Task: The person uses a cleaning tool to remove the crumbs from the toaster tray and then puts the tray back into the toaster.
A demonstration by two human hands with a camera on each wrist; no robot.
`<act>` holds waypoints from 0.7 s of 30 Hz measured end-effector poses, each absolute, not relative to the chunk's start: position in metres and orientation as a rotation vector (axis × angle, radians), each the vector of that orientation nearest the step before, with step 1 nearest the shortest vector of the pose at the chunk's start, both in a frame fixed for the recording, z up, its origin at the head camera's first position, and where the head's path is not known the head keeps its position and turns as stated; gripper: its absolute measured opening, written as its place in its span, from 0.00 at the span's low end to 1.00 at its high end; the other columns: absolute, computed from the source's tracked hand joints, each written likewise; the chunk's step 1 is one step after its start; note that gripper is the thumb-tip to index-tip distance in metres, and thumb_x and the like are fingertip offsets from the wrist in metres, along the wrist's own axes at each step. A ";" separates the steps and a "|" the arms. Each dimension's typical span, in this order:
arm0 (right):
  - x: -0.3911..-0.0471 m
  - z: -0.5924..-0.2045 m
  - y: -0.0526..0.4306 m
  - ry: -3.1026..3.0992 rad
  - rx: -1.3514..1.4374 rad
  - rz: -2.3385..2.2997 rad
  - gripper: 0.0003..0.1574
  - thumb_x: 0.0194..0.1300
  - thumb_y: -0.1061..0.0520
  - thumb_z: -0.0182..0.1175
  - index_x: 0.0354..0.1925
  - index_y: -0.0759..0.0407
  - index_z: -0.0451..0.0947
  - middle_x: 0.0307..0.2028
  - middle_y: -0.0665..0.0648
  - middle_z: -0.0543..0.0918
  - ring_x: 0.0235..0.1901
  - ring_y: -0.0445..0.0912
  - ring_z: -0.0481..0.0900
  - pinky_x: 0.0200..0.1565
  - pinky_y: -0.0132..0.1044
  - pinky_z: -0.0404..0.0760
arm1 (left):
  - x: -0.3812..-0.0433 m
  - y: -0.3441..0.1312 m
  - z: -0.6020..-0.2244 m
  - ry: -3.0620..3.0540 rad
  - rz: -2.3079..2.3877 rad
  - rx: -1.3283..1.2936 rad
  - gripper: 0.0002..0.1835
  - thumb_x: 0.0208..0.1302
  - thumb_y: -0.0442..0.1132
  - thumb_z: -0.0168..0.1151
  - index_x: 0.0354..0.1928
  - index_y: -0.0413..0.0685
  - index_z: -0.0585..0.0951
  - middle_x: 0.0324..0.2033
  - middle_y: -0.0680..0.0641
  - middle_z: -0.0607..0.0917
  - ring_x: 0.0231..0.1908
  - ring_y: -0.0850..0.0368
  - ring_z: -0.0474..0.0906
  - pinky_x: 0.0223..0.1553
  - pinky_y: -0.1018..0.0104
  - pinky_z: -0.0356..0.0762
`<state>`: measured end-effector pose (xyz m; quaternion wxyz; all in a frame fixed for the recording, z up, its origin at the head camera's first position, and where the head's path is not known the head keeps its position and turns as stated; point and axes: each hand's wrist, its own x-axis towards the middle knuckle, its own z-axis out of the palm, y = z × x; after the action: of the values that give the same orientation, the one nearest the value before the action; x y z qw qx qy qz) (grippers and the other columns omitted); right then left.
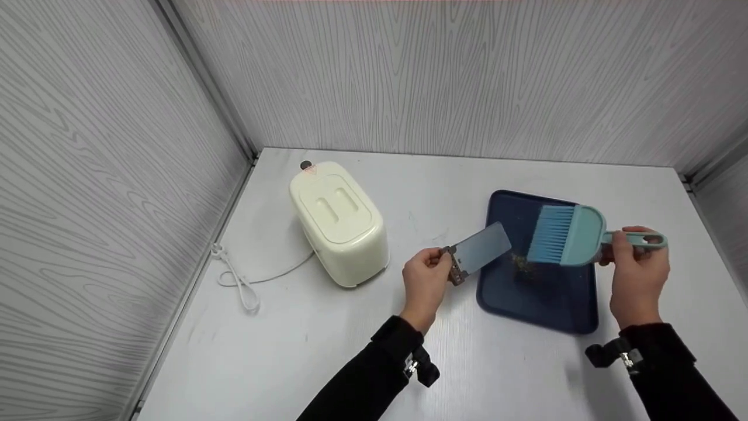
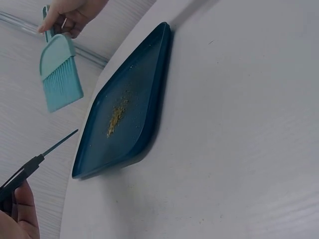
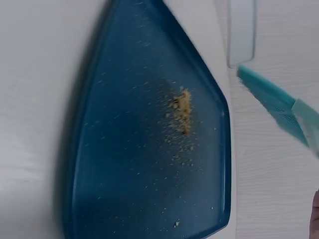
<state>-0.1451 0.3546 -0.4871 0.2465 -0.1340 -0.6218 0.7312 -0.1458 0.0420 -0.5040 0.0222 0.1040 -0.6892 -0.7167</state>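
Observation:
My left hand pinches the brown end of a flat grey crumb tray, whose far end is held up over the left edge of a dark blue tray. In the left wrist view this thin plate shows nearly edge-on. My right hand grips the handle of a turquoise brush, its blue bristles pointing left, raised above the blue tray. A small heap of yellow-brown crumbs lies on the blue tray, with finer bits scattered around it.
A cream toaster with a lid on top and a brown knob stands left of my hands. Its white cord lies bundled further left. Grey wood-grain panels rise behind the white table and at its sides.

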 end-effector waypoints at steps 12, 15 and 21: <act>-0.134 -0.486 0.386 -1.473 -0.427 2.004 0.25 0.66 0.63 0.69 0.51 0.62 0.62 0.38 0.64 0.86 0.31 0.50 0.90 0.33 0.32 0.85 | -0.145 0.040 -0.503 -2.118 -2.284 0.332 0.07 0.68 0.34 0.63 0.41 0.40 0.87 0.31 0.49 0.86 0.29 0.60 0.83 0.37 0.53 0.87; -0.131 -0.490 0.395 -1.485 -0.507 1.952 0.24 0.67 0.61 0.68 0.51 0.60 0.64 0.39 0.62 0.87 0.33 0.48 0.90 0.35 0.31 0.85 | -0.145 0.039 -0.503 -2.115 -2.296 0.330 0.07 0.68 0.34 0.63 0.42 0.40 0.87 0.31 0.49 0.86 0.30 0.60 0.83 0.36 0.57 0.87; -0.120 -0.495 0.414 -1.496 -0.633 1.873 0.23 0.68 0.59 0.68 0.52 0.58 0.66 0.41 0.58 0.87 0.36 0.46 0.90 0.38 0.28 0.85 | -0.143 0.038 -0.503 -2.097 -2.333 0.325 0.07 0.68 0.34 0.63 0.42 0.40 0.87 0.31 0.48 0.86 0.29 0.59 0.83 0.38 0.52 0.87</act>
<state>-0.1203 0.4135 -0.4945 0.3253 -0.2415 -0.5707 0.7143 -0.1432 0.0382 -0.5033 -0.0063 0.1029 -0.6650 -0.7397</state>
